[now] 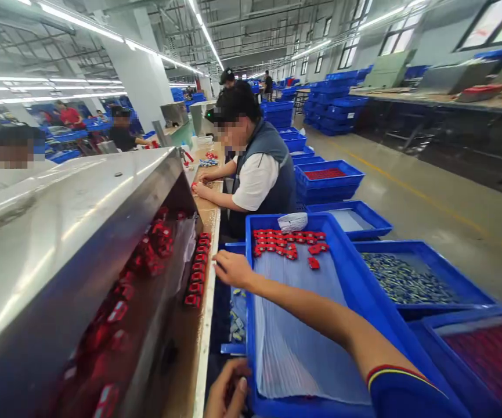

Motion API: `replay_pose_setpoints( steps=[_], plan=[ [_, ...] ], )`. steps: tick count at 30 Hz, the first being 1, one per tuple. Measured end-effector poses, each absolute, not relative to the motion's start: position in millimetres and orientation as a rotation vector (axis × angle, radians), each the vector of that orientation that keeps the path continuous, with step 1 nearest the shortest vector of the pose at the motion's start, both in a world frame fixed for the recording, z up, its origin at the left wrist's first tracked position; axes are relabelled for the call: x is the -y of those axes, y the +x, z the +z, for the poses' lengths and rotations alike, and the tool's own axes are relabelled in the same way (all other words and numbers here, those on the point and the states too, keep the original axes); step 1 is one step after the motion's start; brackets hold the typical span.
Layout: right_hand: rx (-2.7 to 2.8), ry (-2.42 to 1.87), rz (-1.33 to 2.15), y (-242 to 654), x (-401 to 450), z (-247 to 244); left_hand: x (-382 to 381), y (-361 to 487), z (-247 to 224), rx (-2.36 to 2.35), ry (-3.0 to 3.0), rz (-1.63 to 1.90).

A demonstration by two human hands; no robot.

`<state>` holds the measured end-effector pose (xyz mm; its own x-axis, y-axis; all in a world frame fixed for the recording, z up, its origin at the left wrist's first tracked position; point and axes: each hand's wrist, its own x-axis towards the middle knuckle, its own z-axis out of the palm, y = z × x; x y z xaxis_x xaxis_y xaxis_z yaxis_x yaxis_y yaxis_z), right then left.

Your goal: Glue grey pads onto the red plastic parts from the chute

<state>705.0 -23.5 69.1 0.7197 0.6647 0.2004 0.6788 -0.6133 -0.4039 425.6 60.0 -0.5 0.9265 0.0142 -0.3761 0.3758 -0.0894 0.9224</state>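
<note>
My right hand (pixel 234 269) reaches over the blue tray to the wooden bench edge, its fingers bent beside the row of red parts (pixel 198 271); whether anything is between the fingertips is too small to tell. Low in the view, my left hand (pixel 228 390) hangs between bench and tray with curled fingers, partly cut off by the frame. The blue tray (pixel 364 290) has a white sheet lining (pixel 296 325), and short rows of red pieces (pixel 277 241) lie at its far end. One red piece (pixel 314 263) sits apart from them.
A metal hood (pixel 72 191) covers piled red parts (pixel 155 241) on the left. Beyond the tray a person (pixel 259 168) works at the bench (pixel 210 217). More blue bins (pixel 329 183) stand to the right, one with small blue-yellow pieces (pixel 403 278).
</note>
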Motion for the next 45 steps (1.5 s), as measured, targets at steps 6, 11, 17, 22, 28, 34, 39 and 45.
replay_pose_setpoints(
  steps=[6, 11, 17, 22, 28, 34, 39, 45],
  plan=[
    [0.417, -2.784, -0.012, 769, 193, -27, 0, 551, 27, -0.208, 1.899, -0.147],
    [0.375, -2.862, 0.078, 801, 224, -83, 59, 708, 5, 0.051, 2.589, -0.310],
    [0.411, -2.872, 0.014, 848, 220, -102, 62, 832, -40, 0.122, 2.823, -0.440],
    [0.482, -2.882, 0.015, 874, 224, -106, 58, 873, -58, 0.221, 2.932, -0.492],
    [0.444, -2.912, 0.040, 856, 220, -117, 63, 877, -70, 0.281, 2.975, -0.440],
    [0.494, -2.916, 0.060, 862, 227, -119, 63, 883, -74, 0.330, 2.976, -0.449],
    [0.521, -2.923, 0.057, 861, 234, -114, 67, 881, -69, 0.319, 2.964, -0.522],
    [0.541, -2.930, 0.059, 846, 240, -122, 79, 881, -68, 0.323, 2.943, -0.663]
  ],
)
